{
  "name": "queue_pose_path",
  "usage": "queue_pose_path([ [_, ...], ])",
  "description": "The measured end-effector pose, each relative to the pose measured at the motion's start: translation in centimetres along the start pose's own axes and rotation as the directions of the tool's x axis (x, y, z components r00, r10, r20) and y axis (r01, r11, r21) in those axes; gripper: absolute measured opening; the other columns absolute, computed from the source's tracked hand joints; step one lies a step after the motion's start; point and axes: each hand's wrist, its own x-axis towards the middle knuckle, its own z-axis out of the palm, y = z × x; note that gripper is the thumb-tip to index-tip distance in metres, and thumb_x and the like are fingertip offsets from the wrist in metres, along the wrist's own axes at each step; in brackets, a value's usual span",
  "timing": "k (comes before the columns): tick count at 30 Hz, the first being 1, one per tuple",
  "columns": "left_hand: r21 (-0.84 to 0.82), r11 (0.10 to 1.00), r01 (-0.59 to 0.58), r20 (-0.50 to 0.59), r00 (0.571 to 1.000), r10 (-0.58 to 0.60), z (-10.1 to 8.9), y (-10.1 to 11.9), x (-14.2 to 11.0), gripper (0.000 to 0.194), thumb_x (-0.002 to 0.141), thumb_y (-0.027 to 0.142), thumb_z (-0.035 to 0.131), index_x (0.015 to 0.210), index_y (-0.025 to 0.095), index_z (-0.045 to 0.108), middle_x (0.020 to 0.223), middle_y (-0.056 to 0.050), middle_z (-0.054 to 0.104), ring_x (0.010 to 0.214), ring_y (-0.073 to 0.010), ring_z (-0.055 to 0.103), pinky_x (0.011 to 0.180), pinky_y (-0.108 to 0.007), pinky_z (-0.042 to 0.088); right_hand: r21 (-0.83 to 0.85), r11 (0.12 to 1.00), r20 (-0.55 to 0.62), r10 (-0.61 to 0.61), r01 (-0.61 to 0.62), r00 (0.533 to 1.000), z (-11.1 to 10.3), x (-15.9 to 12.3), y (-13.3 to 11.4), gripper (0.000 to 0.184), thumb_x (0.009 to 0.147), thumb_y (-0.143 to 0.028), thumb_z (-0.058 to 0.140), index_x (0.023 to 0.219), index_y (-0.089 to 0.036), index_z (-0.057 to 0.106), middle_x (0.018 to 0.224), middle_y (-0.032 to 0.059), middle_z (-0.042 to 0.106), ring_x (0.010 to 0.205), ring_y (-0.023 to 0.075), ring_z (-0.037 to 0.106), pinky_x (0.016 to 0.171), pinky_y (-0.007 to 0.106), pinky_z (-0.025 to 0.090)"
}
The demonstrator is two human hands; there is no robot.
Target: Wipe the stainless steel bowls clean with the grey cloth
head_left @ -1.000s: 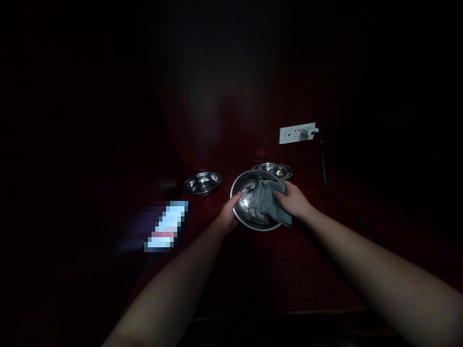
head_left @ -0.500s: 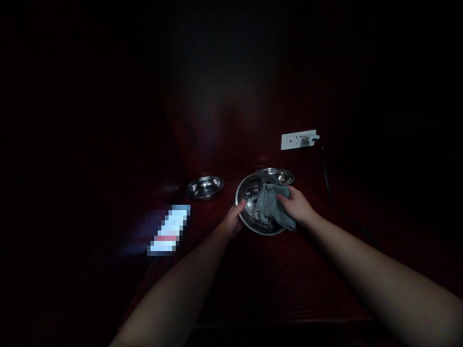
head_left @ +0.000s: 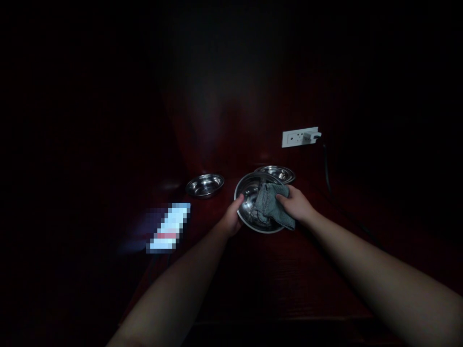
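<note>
Over the dark red table (head_left: pixel 260 284), a steel bowl (head_left: pixel 249 204) is held, its round mouth tipped up toward the camera. A grey-green cloth (head_left: pixel 272 205), its longer diagonal slanted down rightward, is pinched over the bowl's right side by the right hand (head_left: pixel 297 204); the left rim is gripped by the left hand (head_left: pixel 232 220).

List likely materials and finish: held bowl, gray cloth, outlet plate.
Held bowl: probably stainless steel, polished; bright mirror-like highlights inside.
Gray cloth: textile, matte and textured; soft folds, draped corner. Fiber type can't be told.
Outlet plate: likely molded plastic, smooth white; even tone, no metallic glints.
</note>
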Motion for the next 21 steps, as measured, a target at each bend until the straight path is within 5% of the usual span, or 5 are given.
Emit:
queue_pose_path([
  [21, 0.005, 1.0, 0.012, 0.022, 1.0, -0.012, -0.18, 0.4, -0.04, 0.05, 0.085, 0.046, 0.043, 0.121, 0.014, 0.054, 0.113, -0.011, 0.064, 0.117, -0.0264, 0.051, 0.106, -0.043, 0.028, -0.073, 0.997, 0.058, 0.003, 0.001, 0.998, -0.33, -0.08, -0.05, 0.024, 0.073, -0.019, 0.054, 0.097, -0.017, 0.057, 0.088, 0.0052, 0.066, 0.075, 0.0158, 0.062, 0.069, 0.027, 0.049],
])
